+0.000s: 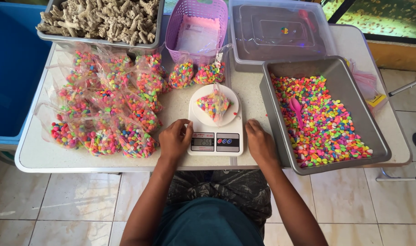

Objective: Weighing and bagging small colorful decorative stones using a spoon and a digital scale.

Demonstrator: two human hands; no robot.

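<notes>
A: Head view first. Where are the hands?

B: Both rest on the white table (39, 152), one on each side of the scale (215, 130). The left hand (174, 139) has its fingers curled, knuckles up, touching the scale's left edge near the display. It grips nothing that I can see

A: And the other?

B: The right hand (259, 142) lies flat, fingers together and pointing forward, just beside the scale's right edge. It is empty, closed on nothing

A: What's on the scale?

B: A small clear bag (213, 104) of coloured pebbles sits on the round white plate, its top gathered upward. Neither hand touches it

A: To the right?

B: A grey tray (269, 98) full of loose pebbles in many colours, with a pink scoop (296, 108) lying on them. The right hand is close to the tray's near left corner

A: To the left?

B: A heap of filled bags (105, 107) covers the left part of the table, touching and overlapping one another. Two more bags (195, 74) lie just behind the scale

A: Along the far edge?

B: A grey bin of pale rough coral pieces (101, 18) at the left, a purple basket (196, 27) with clear plastic inside in the middle, and a lidded clear box (281, 32) at the right. A blue tub (12, 68) stands off the table's left end

A: Below?

B: Tiled floor, and the person's lap under the table's near edge
</notes>
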